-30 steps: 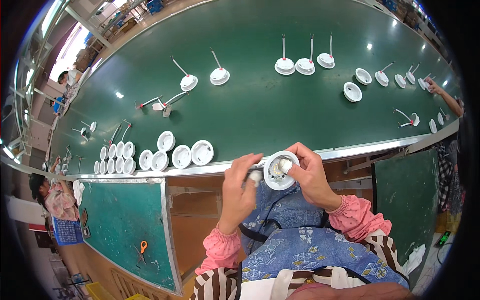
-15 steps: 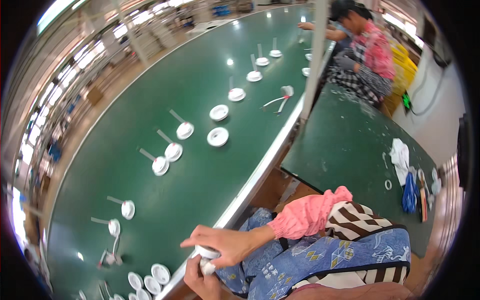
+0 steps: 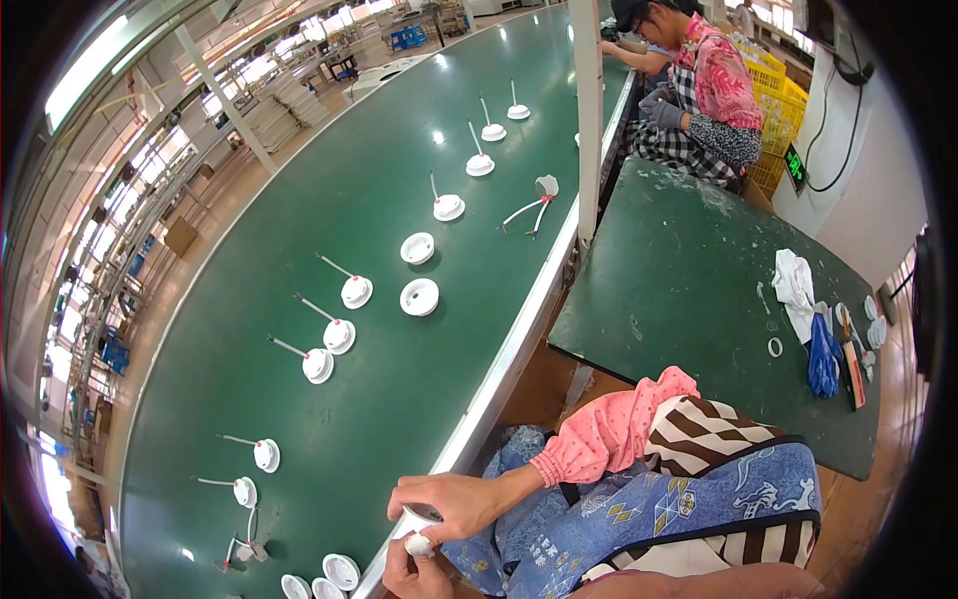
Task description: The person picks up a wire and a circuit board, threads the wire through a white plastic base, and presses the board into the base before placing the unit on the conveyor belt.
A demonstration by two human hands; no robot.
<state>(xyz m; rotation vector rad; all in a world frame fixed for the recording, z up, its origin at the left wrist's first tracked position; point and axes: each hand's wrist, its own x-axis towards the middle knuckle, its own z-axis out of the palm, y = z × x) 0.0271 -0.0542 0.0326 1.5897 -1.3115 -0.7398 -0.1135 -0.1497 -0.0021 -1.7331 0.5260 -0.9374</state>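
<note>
My right hand (image 3: 454, 506), in a pink dotted sleeve, is closed around a white round cup-like part (image 3: 414, 519) beside the table's metal edge. Just below it, my left hand (image 3: 414, 576) pinches a small white piece (image 3: 419, 545) between thumb and fingers. The two pieces are close together; whether they touch, I cannot tell. Nearest to my hands on the green table lie several white round cups (image 3: 341, 572). Farther along it, white round fittings with upright wires (image 3: 339, 336) stand in a loose line. Two wireless white cups (image 3: 419, 297) sit beside that line.
The long green table (image 3: 249, 299) curves away to my left, with a white post (image 3: 589, 120) at its edge. On a green side table (image 3: 689, 270) lie a white cloth (image 3: 794, 290), a blue bundle (image 3: 823, 354) and a white ring (image 3: 775, 347). A gloved co-worker (image 3: 714, 90) sits beyond.
The view has shifted, so the table and its fittings appear displaced. My right hand's fingers, stretched out before, now curl around the white cup-like part. The left hand keeps its small white piece.
</note>
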